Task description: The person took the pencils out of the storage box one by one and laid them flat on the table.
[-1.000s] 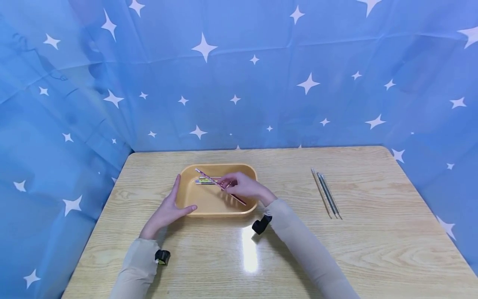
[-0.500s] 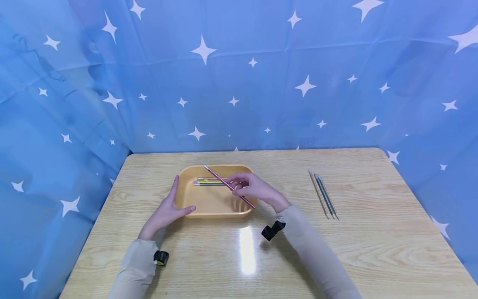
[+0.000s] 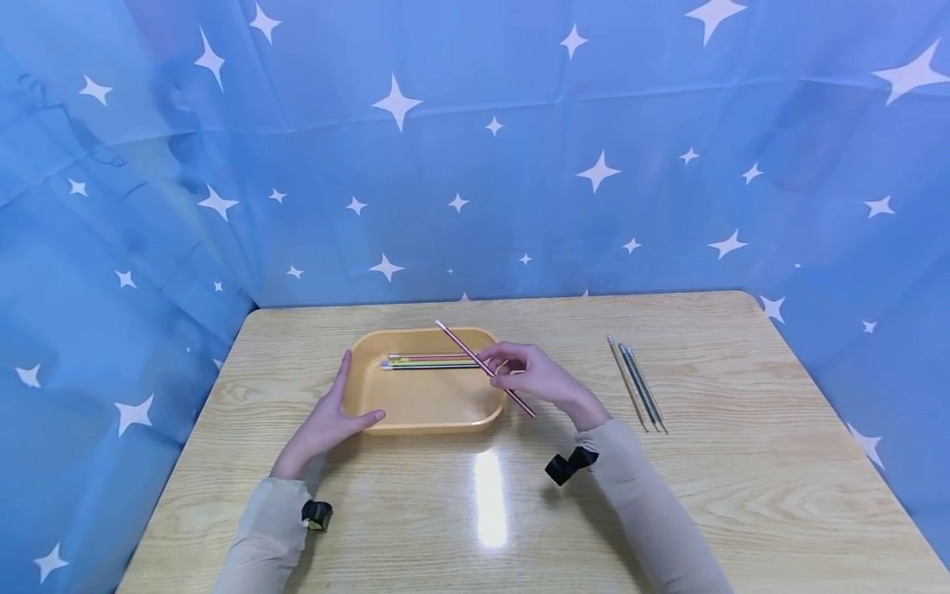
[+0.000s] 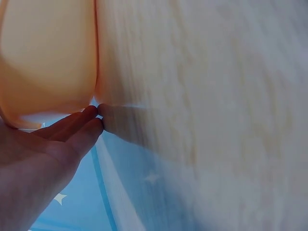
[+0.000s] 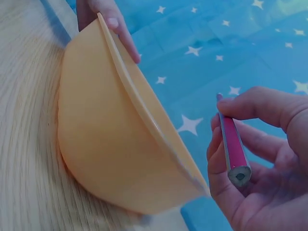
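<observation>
A shallow orange-yellow plastic tray (image 3: 423,412) stands on the table, with several pencils (image 3: 426,363) lying side by side across its far half. At the tray's left end my left hand (image 3: 328,419) rests with fingers straight along the outer wall and thumb at the near rim. My right hand (image 3: 545,378) pinches a red pencil (image 3: 458,340) between thumb and fingers, slanting over the tray's right end. Its whitish eraser end points up and left; the unsharpened end (image 5: 239,176) faces the right wrist camera, showing the lead core.
On the right of the wooden table (image 3: 742,478) lie a few more pencils (image 3: 640,384), gold-brown and dark, nearly parallel. A blue curtain (image 3: 490,165) with white stars hangs behind the table and down its left side.
My right hand has moved right with the red pencil, from over the tray's middle to its right rim. My left hand stays at the tray's left end.
</observation>
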Tool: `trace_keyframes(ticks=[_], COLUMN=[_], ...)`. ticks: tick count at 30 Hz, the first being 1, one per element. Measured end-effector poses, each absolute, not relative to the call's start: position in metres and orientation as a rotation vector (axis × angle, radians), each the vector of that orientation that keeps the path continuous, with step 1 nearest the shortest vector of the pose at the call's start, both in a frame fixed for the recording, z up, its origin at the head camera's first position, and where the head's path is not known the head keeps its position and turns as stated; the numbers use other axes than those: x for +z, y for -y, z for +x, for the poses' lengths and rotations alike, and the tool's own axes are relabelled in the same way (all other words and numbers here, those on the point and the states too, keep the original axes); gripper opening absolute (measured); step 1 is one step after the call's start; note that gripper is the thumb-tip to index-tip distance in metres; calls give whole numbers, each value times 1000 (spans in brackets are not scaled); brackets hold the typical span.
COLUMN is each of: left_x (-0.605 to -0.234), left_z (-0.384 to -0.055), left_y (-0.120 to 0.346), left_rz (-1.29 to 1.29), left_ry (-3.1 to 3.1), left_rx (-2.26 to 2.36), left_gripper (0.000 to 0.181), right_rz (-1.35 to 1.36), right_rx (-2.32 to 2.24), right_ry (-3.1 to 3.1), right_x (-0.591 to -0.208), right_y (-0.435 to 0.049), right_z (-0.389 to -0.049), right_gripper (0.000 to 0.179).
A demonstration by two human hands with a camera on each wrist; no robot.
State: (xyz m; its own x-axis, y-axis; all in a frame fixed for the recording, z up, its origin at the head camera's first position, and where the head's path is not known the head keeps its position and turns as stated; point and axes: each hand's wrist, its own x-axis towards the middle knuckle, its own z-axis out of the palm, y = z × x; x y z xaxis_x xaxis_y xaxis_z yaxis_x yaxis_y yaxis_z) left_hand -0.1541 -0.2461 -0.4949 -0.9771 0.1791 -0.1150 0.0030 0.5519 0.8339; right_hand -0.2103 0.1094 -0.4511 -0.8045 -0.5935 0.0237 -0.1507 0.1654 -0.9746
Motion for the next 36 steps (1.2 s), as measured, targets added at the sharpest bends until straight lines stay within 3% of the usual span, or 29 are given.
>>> trace_keyframes(ticks=[36], left_x=[-492], left_z=[-154], left_y=[246], left_rz=[152], left_ry=[-2604], left_rx=[1377], left_gripper=[117], right_rz=[-364], right_rx=[-1684], right_ry=[-2311], right_x=[-475], right_y=[-223], right_z=[-201], right_gripper=[35])
